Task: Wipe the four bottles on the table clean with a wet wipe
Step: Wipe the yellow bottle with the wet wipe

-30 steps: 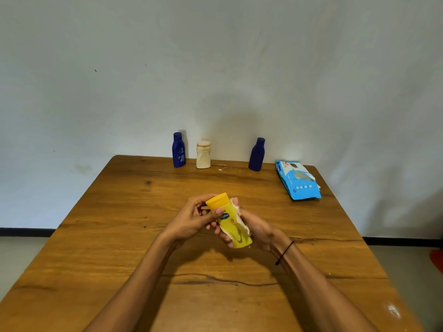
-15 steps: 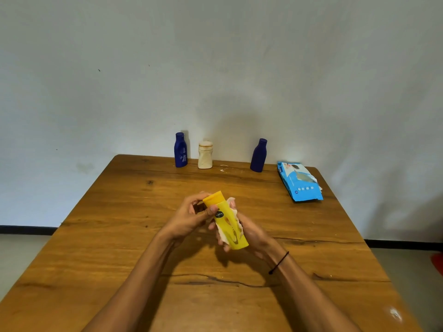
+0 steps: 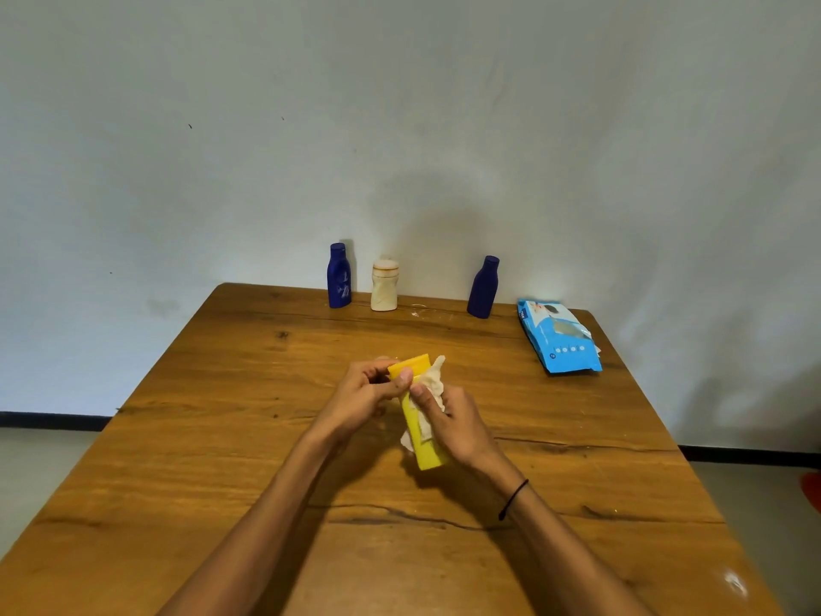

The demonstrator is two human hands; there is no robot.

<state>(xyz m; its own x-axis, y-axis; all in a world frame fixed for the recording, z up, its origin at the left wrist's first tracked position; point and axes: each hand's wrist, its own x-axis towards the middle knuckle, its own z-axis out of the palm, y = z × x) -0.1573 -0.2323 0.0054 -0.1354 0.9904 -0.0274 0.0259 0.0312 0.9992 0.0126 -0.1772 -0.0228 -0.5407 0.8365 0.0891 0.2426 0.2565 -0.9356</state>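
Observation:
A yellow bottle (image 3: 422,442) hangs above the middle of the wooden table (image 3: 222,437), tilted with its cap end away from me. My left hand (image 3: 362,395) pinches the cap end. My right hand (image 3: 453,422) presses a white wet wipe (image 3: 433,382) around the bottle's upper body. Three other bottles stand upright along the far edge: a dark blue bottle (image 3: 339,276) on the left, a cream bottle (image 3: 384,286) beside it, and another dark blue bottle (image 3: 483,288) further right.
A blue pack of wet wipes (image 3: 562,342) lies near the table's far right corner. A white wall rises right behind the table. Grey floor shows on both sides, with something red at the right frame edge (image 3: 813,491).
My right hand has turned over the bottle, so the wipe now covers its upper front and the label is hidden. The bottle stays at about the same spot above the table.

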